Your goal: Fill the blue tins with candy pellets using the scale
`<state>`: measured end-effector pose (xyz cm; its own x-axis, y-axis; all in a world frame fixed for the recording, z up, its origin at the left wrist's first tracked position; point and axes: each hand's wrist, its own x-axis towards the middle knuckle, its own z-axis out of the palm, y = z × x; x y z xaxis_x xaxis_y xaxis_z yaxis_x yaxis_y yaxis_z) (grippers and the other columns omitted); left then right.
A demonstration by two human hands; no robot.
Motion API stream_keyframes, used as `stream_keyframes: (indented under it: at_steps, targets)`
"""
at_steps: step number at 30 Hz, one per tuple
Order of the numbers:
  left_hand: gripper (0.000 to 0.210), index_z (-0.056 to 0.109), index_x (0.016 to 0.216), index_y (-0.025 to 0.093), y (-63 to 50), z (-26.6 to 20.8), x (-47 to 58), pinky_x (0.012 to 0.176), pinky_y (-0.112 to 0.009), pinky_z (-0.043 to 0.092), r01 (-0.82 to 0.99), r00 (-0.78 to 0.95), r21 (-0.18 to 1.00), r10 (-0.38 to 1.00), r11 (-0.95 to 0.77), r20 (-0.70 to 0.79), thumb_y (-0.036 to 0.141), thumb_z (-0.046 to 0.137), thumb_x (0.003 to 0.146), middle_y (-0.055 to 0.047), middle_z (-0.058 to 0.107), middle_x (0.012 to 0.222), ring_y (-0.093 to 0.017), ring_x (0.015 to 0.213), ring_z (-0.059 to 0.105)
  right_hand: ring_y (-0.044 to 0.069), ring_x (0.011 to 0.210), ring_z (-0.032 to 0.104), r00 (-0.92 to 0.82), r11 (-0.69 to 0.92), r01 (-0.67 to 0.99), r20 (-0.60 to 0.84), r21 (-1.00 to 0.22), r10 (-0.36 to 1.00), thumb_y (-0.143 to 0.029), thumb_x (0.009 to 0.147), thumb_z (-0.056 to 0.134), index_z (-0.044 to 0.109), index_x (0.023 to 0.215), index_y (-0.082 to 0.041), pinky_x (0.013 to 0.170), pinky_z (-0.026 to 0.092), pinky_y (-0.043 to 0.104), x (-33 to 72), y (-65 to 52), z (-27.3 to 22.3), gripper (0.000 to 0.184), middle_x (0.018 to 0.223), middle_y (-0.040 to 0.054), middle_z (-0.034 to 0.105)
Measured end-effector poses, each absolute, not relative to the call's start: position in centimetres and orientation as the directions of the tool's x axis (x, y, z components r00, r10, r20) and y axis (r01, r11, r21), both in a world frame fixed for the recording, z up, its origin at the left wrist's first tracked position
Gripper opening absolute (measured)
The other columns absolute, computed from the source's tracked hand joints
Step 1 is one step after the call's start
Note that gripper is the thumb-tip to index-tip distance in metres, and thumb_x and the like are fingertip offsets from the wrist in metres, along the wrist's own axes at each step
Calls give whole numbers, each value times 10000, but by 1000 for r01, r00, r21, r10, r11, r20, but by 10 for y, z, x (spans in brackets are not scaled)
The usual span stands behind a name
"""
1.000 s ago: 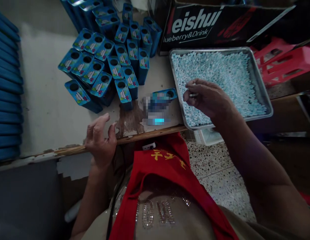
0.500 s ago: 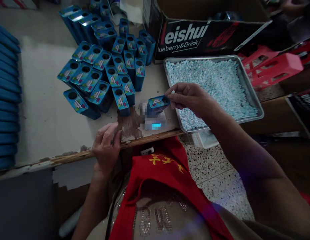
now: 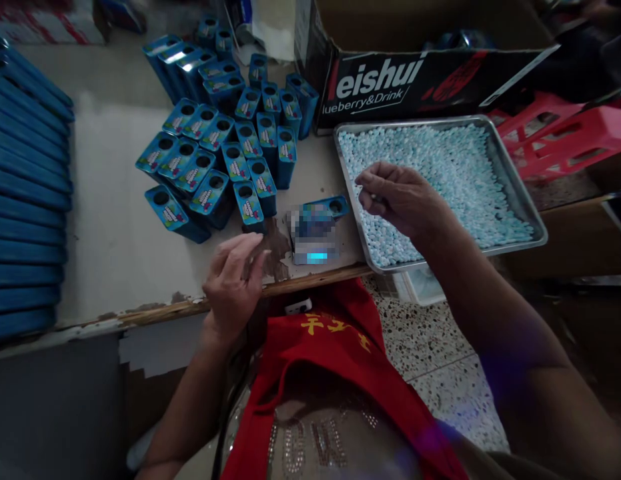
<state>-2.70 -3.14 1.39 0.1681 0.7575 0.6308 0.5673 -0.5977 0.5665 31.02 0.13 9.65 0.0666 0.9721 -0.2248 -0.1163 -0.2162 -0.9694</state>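
A small blue box with a round hole in its top [image 3: 335,205] stands on a little device with a lit cyan display [image 3: 317,256], partly blurred out, near the table's front edge. My right hand [image 3: 397,197] hovers over the left side of a metal tray [image 3: 539,235] full of pale blue and white pellets [image 3: 435,160]. Its fingers are curled together; a pale speck shows between them, too small to name. To the left of the device, my left hand [image 3: 235,277] is raised at the table edge, thumb apart from its bent fingers, holding nothing.
Several similar blue boxes [image 3: 193,170] stand grouped behind my left hand. More blue containers [image 3: 30,213] are stacked at the far left. Behind the tray is an open black carton [image 3: 375,87]; red plastic stools [image 3: 575,140] are at the right. A white container [image 3: 425,287] sits below the tray.
My right hand has drawn back from the box's hole, rightward to the tray's edge. My left hand has lifted slightly and moved right toward the device. The whole view has shifted a little.
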Motion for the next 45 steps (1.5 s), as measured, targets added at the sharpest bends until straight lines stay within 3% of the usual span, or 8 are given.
stream_keyframes:
  at_steps: [5,10,13,17,24,30,38,45]
  targets:
    - [392,771,1492,200,-11,44,39,1250,-452,601,607,446,346,667,-716,597,306,798,1116,-149,798,1417,-315,1344,755,73,563,487,98,-275,-228,-303,-934,948,-365,932,998,736,876,-229,475,406,189,359,12,60,301,726,-15,637]
    - [747,644,1703,264,6,72,89,1308,-503,566,718,664,78,715,-692,219,469,902,1033,-164,631,1708,-396,1569,628,111,484,478,138,-290,-315,-345,-904,928,-338,842,1016,721,797,-280,391,313,244,417,31,13,304,697,24,600]
    - [754,637,1695,367,13,83,84,1345,-512,533,743,638,128,752,-657,165,545,908,1014,-117,600,1743,-394,1607,591,121,493,432,159,-275,-361,-349,-891,923,-291,835,986,763,822,-323,396,285,265,436,34,1,226,678,26,569]
    - [860,588,1721,254,23,90,63,1377,-546,489,728,600,248,769,-640,223,580,923,999,-176,626,1695,-408,1579,596,98,530,447,178,-289,-427,-393,-857,902,-219,928,902,769,875,-286,435,335,231,433,27,7,158,703,-1,590]
    - [936,596,1680,196,27,84,71,1362,-542,479,691,643,239,731,-682,226,432,1049,896,-188,652,1648,-400,1554,607,84,575,476,129,-227,-383,-296,-895,947,-401,841,1066,693,831,-246,471,381,194,415,18,6,405,750,-20,648]
    - [798,636,1615,195,21,79,74,1335,-526,496,726,605,266,773,-634,190,324,1021,928,-173,686,1595,-378,1515,631,113,572,454,141,-106,-206,-137,-973,980,-521,768,1096,732,818,-278,471,351,247,389,10,19,440,703,-7,628]
    - [670,693,1541,179,25,74,72,1296,-562,542,730,562,342,805,-592,193,229,981,937,-167,727,1517,-389,1449,675,124,574,427,-115,29,-72,37,-997,993,-607,857,1044,746,890,-259,512,332,283,326,13,73,459,667,-30,518]
    - [630,719,1488,207,28,62,74,1275,-548,559,701,537,453,825,-551,173,222,994,921,-136,745,1498,-367,1434,693,144,599,398,-172,33,212,-4,-977,985,-536,949,938,790,940,-253,568,287,313,311,13,75,320,650,-32,513]
